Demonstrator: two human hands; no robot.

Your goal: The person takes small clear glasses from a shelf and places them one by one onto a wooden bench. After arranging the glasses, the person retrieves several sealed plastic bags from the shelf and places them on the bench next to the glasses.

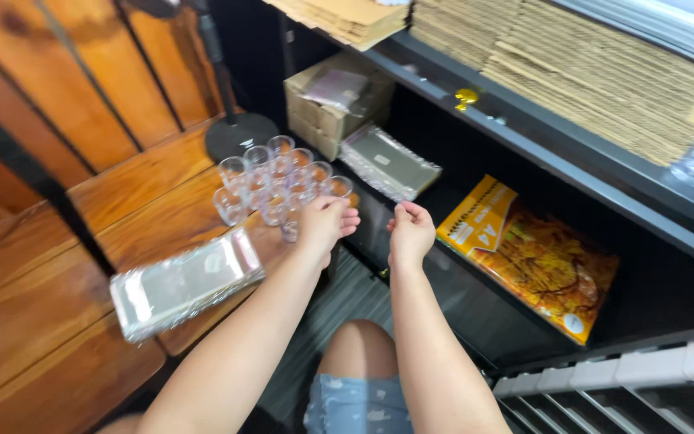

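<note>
— Where do we see the hands?

— Our left hand (324, 225) lies palm down, fingers loosely spread, gripping nothing, on the near edge of the cluster of small clear plastic cups (276, 186) on the wooden bench (154, 205). Our right hand (411, 233) hovers just beside it, fingers curled inward; we cannot tell whether it pinches anything.

— What surrounds them?

— A stack of clear plastic sleeves (182, 285) lies nearer us, and a yellow paper ream (536, 257) rests on the black shelf (475, 313).
</note>
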